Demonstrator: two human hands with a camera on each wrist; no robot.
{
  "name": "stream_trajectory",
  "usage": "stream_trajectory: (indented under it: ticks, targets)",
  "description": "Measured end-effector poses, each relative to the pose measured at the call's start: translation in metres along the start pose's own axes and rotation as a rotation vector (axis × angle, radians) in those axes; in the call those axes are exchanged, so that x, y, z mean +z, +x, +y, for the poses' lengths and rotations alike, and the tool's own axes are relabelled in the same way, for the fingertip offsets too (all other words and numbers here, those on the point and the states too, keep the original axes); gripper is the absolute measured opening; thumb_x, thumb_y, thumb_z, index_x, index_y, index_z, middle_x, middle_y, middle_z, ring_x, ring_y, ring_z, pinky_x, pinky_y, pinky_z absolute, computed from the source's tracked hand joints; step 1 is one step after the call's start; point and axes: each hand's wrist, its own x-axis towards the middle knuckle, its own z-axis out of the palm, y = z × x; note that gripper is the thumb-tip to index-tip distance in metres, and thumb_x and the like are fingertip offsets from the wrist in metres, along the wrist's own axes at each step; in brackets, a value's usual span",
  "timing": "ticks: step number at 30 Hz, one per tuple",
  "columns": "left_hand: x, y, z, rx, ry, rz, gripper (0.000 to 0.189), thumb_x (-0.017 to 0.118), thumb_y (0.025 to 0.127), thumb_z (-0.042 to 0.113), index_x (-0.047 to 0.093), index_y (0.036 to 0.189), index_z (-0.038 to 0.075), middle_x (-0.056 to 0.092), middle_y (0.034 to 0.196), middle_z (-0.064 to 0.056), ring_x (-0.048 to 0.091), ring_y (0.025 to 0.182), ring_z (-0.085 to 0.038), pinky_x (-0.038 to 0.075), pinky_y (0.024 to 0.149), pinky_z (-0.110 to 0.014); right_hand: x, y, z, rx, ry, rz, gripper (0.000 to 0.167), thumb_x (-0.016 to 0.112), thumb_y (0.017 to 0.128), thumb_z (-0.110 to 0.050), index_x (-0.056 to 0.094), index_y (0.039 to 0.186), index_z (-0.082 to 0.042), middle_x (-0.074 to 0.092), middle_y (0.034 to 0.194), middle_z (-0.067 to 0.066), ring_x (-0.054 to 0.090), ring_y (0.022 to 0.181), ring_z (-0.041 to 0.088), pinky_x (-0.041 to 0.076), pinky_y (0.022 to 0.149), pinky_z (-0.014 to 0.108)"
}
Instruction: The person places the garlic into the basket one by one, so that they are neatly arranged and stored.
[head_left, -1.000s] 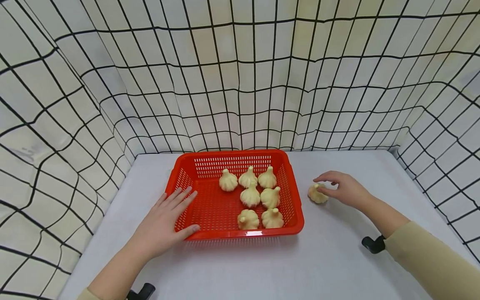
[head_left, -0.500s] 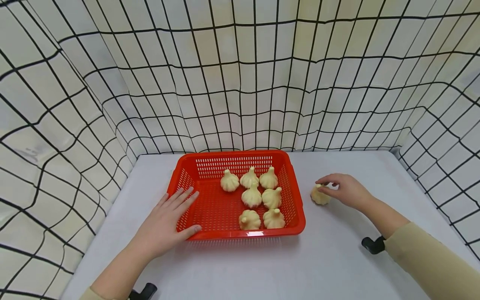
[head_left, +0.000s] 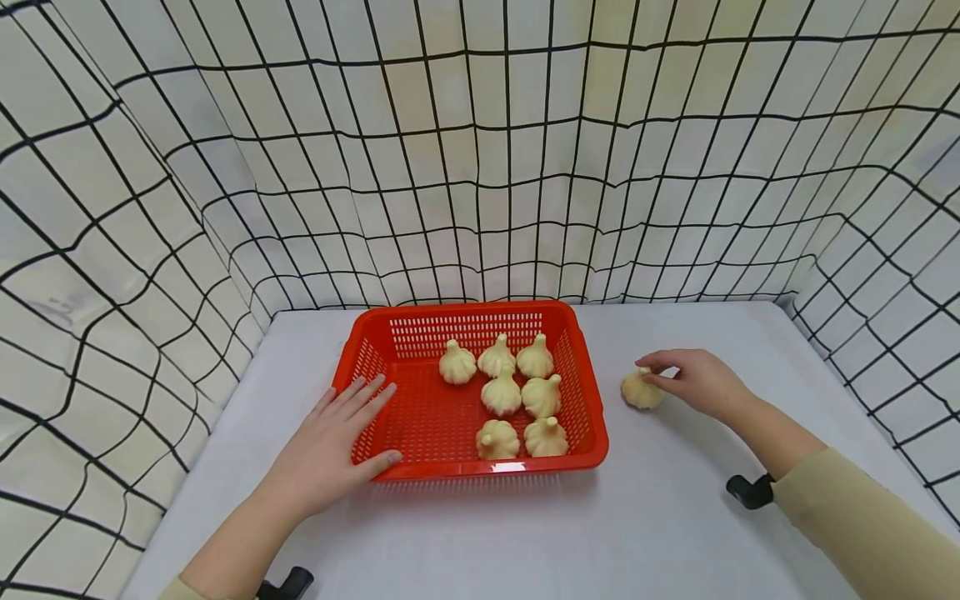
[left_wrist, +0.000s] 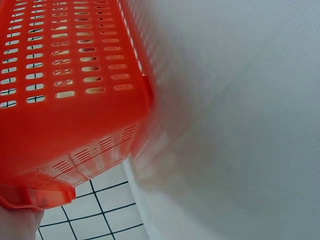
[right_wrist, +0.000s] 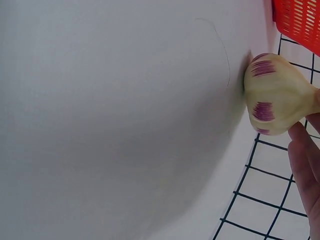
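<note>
A garlic bulb [head_left: 637, 392] stands on the white table to the right of the red basket. My right hand [head_left: 697, 385] pinches its stem between thumb and fingers. In the right wrist view this pale garlic bulb [right_wrist: 274, 95] shows purple streaks, and its base is right at the tabletop. My left hand [head_left: 318, 458] lies over the left end of the red plastic basket [head_left: 442, 472], fingers straight and spread, the thumb at the front rim. Several more garlic bulbs [head_left: 501, 395] sit in the middle and right part of the basket.
Black netting [head_left: 510, 200] over white cloth surrounds the table [head_left: 525, 542] at the back and both sides. The slotted basket wall [left_wrist: 65, 120] fills the upper left of the left wrist view. Black wrist mounts [head_left: 750, 492] hang under both forearms.
My right hand has shifted slightly at the bulb's top, its fingers now drawn together on the stem. The left hand and the basket stay in place.
</note>
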Motion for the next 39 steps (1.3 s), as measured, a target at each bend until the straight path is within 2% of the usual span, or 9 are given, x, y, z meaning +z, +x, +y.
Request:
stream_trajectory:
  ticks: [8,18,27,33,39]
  targets:
    - [0.000,0.000,-0.001,0.002,0.000,0.001,0.088,0.066,0.085,0.062,0.033,0.157,0.021,0.027,0.162,-0.004,0.023,0.148,-0.035,0.010,0.120,-0.055,-0.007,-0.001,-0.003,0.027,0.008,0.023,0.030,0.069,0.094,-0.019,0.071,0.123,-0.012,0.072,0.112,0.009,0.064,0.106,0.031,0.056,0.084,0.049]
    - [0.001,0.001,0.000,0.001,0.008,0.008,0.088,0.067,0.085,0.060,0.034,0.156,0.020,0.029,0.161,-0.006,0.024,0.147,-0.036,0.012,0.119,-0.057,-0.032,0.009,-0.014,0.082,0.037,0.064,0.033,0.067,0.096,-0.027,0.070,0.127,-0.015,0.069,0.121,0.012,0.062,0.112,0.033,0.055,0.085,0.050]
    - [0.001,0.000,0.000,0.007,0.016,0.008,0.087,0.067,0.085,0.060,0.034,0.156,0.021,0.029,0.162,-0.006,0.024,0.147,-0.036,0.012,0.119,-0.057,-0.056,0.024,-0.039,0.112,0.069,0.107,0.034,0.067,0.096,-0.033,0.070,0.127,-0.019,0.070,0.118,0.013,0.063,0.098,0.030,0.055,0.078,0.046]
    - [0.000,0.001,0.000,0.007,0.021,-0.003,0.087,0.066,0.086,0.061,0.033,0.156,0.021,0.028,0.162,-0.005,0.023,0.148,-0.036,0.012,0.119,-0.057,-0.067,0.037,-0.060,0.150,0.107,0.088,0.036,0.065,0.096,-0.038,0.069,0.128,-0.021,0.069,0.118,0.013,0.062,0.103,0.033,0.056,0.079,0.048]
    - [0.000,0.001,0.001,0.018,0.024,0.006,0.086,0.066,0.086,0.060,0.035,0.156,0.020,0.029,0.161,-0.006,0.025,0.147,-0.037,0.014,0.118,-0.058,-0.070,0.050,-0.078,0.129,0.127,0.119,0.034,0.067,0.096,-0.034,0.070,0.127,-0.020,0.070,0.114,0.009,0.061,0.103,0.028,0.056,0.079,0.046]
